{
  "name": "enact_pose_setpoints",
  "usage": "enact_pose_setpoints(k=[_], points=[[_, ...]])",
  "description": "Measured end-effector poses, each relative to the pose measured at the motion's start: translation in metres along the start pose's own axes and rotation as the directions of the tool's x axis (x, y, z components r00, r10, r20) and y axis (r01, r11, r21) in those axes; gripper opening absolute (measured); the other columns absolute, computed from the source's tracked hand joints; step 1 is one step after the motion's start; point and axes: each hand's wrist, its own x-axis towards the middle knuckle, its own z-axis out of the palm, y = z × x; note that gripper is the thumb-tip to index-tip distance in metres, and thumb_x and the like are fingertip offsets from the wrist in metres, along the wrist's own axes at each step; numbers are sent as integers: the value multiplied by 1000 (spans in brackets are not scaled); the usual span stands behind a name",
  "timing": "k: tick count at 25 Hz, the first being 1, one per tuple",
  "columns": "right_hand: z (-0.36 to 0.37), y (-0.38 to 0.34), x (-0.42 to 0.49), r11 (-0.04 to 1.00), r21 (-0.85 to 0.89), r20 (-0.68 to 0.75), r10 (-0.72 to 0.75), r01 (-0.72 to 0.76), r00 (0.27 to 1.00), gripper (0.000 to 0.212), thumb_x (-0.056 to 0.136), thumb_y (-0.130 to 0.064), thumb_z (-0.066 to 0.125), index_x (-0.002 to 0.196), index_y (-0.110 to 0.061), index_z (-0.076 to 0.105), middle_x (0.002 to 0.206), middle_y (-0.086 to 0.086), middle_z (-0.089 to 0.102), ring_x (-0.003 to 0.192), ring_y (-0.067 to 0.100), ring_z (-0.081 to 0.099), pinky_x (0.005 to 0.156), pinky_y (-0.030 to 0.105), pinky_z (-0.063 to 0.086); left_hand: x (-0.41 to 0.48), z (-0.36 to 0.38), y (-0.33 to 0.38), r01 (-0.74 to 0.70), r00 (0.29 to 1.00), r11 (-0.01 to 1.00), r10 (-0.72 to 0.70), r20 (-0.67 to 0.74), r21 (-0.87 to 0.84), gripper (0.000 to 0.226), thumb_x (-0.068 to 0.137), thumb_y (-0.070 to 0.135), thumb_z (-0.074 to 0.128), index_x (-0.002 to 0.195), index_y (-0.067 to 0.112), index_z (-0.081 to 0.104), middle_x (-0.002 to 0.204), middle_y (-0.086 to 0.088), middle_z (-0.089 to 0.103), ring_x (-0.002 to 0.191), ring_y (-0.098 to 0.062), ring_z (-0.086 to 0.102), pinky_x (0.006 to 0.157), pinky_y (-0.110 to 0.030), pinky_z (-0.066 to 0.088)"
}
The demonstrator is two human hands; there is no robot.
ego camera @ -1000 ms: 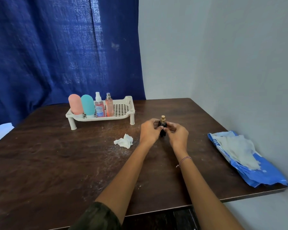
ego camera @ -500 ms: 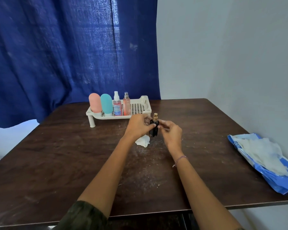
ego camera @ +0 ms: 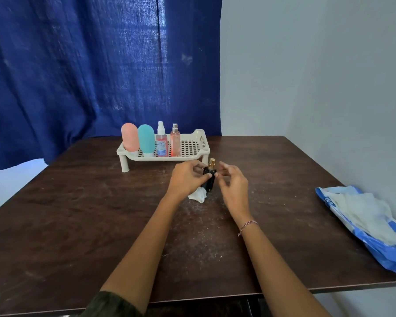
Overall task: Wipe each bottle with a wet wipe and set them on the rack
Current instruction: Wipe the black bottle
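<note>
L hand (ego camera: 185,179) grips dark bottle (ego camera: 209,181) upright, mid-table; R hand (ego camera: 234,188) just beside, fingers loose, holding nothing. Rack (ego camera: 193,156) near far edge.

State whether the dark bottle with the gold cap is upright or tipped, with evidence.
Upright. The dark bottle has its gold cap on top and its base below, held by the left hand.

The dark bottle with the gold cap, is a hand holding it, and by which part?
The left hand grips the dark bottle around its upper body, below the cap. The right hand beside it holds nothing.
</note>
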Motion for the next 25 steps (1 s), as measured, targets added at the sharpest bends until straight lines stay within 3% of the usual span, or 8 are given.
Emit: enact_pose_setpoints(k=[2, 4, 8, 11, 15, 18, 22, 25], points=[[-2, -1, -2, 998, -37, -78, -60, 57, 995, 28, 91, -14, 57, 119, -14, 59, 104, -8, 54, 83, -1, 56, 77, 8, 46, -2, 2, -2, 1, 1000, 1000, -1, -18, 7, 29, 74, 32, 78, 99, 21, 68, 84, 9, 69, 75, -2, 65, 81, -32, 56], [-3, -2, -4, 995, -59, -90, -87, 82, 992, 18, 91, -15, 58, 108, -15, 61, 100, -8, 54, 80, -4, 55, 75, 13, 50, -3, 4, -3, -2, 1000, 1000, 2, -31, 15, 28, 74, 32, 78, 98, 23, 67, 81, 12, 66, 74, 0, 64, 80, -33, 57], [-2, -5, -7, 990, -93, 60, -99, 104, 993, 3, 84, -17, 65, 85, -18, 67, 75, -8, 66, 66, 0, 60, 65, 16, 52, -6, 1, -6, -55, 997, 998, 57, -43, 35, 37, 75, 30, 76, 109, 24, 62, 86, 8, 68, 74, -4, 65, 79, -34, 57], [-4, -7, -7, 975, -159, 158, -133, 158, 978, 8, 80, -19, 67, 84, -16, 73, 75, -3, 70, 63, 2, 61, 64, 17, 52, -7, -2, -9, -92, 995, 993, 95, -36, 77, 53, 78, 30, 75, 127, 25, 55, 96, 2, 68, 77, -7, 64, 81, -33, 56], [-6, -10, -7, 942, -207, 297, -195, 263, 935, 14, 80, -22, 69, 89, -15, 75, 84, 1, 72, 72, 8, 64, 72, 26, 53, -7, -3, -8, -115, 993, 988, 118, -27, 108, 48, 76, 34, 76, 121, 26, 61, 96, 2, 68, 83, -12, 64, 82, -37, 55], [-5, -12, -7, 918, -249, 440, -175, 307, 881, 30, 76, -40, 71, 94, -17, 74, 87, -1, 72, 74, 7, 63, 73, 26, 53, -8, -3, -7, -125, 992, 981, 129, -19, 149, 44, 78, 36, 74, 119, 25, 61, 95, 3, 68, 85, -12, 63, 82, -37, 54], [1, -10, -9, 922, -239, 423, -185, 306, 887, 32, 72, -43, 75, 88, -15, 71, 77, -10, 61, 64, 0, 51, 63, 16, 42, -8, -4, -7, -157, 986, 970, 164, -23, 185, 38, 81, 37, 71, 115, 26, 60, 87, 6, 67, 80, -9, 61, 76, -31, 53], [8, -8, -8, 905, -246, 437, -217, 348, 873, 28, 70, -38, 78, 85, -15, 71, 78, -12, 54, 70, -1, 43, 68, 15, 36, -6, -7, -8, -151, 986, 956, 165, -38, 251, 37, 81, 44, 67, 114, 29, 60, 83, 12, 65, 79, -6, 59, 68, -24, 46]])
